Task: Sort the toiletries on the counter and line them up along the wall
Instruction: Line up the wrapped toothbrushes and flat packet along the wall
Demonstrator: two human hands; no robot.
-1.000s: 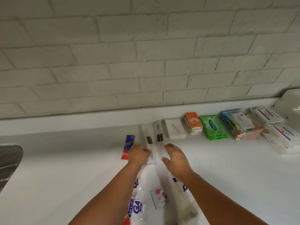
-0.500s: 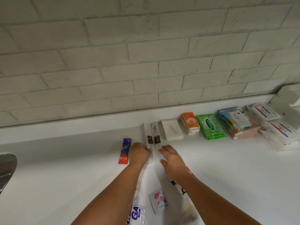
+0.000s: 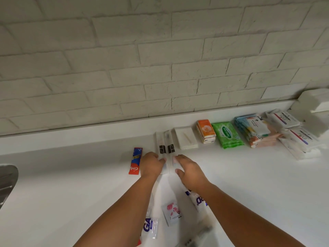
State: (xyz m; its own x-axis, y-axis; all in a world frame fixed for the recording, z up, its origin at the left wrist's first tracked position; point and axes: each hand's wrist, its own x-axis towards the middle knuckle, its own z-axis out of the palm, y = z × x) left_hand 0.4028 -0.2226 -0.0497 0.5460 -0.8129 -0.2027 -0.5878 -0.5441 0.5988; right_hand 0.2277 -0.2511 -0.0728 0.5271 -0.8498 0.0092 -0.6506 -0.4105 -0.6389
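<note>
Two long white toothbrush packets with black labels, the left packet [image 3: 161, 148] and the right packet [image 3: 171, 147], lie side by side pointing at the wall. My left hand [image 3: 152, 164] has curled fingers and pinches the near end of the left packet. My right hand [image 3: 188, 170] rests with straight fingers on the near end of the right packet. A red toothpaste box [image 3: 135, 161] lies just left of my left hand. Right of the packets, along the wall, stand a flat white packet [image 3: 186, 139], orange tissue packs [image 3: 206, 131], green wipes [image 3: 227, 135] and a blue stack [image 3: 252, 129].
White packs [image 3: 302, 139] and a white box [image 3: 313, 107] fill the far right of the counter. A metal sink [image 3: 7, 179] sits at the left edge. Loose sachets lie under my forearms: a blue-lettered sachet [image 3: 150, 227], a pink-flowered sachet [image 3: 171, 213] and a blue-printed packet [image 3: 197, 200].
The two toothbrush packets have been drawn together and now lie parallel and touching. Both hands stayed at their near ends and moved slightly closer to each other.
</note>
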